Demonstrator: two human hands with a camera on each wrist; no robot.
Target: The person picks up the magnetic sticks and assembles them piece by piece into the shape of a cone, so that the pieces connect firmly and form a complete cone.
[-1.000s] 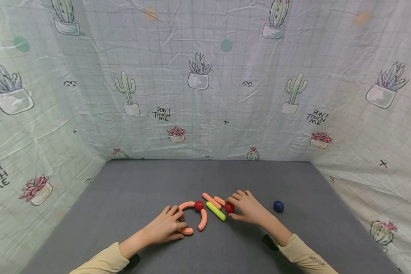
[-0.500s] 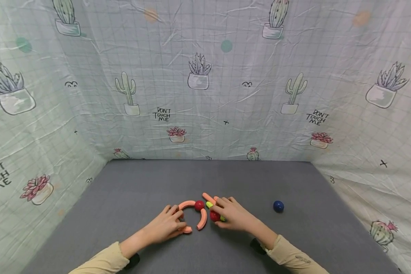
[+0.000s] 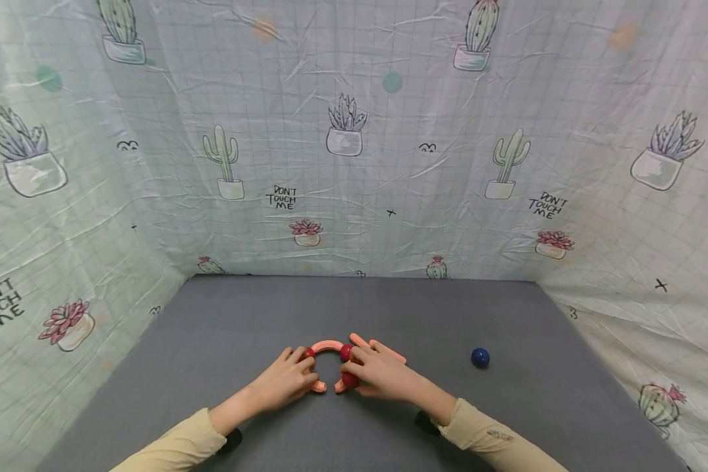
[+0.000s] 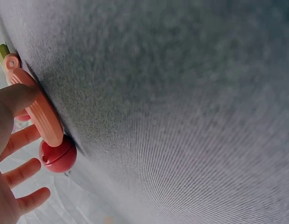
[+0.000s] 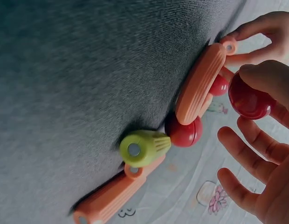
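R hand (image 3: pixel 383 375) w/ red ball (image 5: pixel 248 99)

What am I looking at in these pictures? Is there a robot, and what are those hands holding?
There's no robot, just a person's two bare hands. One camera sits on their head and looks down, so that picture shows both hands on a grey surface. The other two cameras are worn on the wrists, so those pictures look tilted and very close. The left hand pinches a curved pink piece. The right hand holds a red ball. Nearby lie other red balls, other curved pieces, straight pink sticks and a green stick. A blue ball sits by itself on the right. Behind hangs a cloth with cactus drawings.
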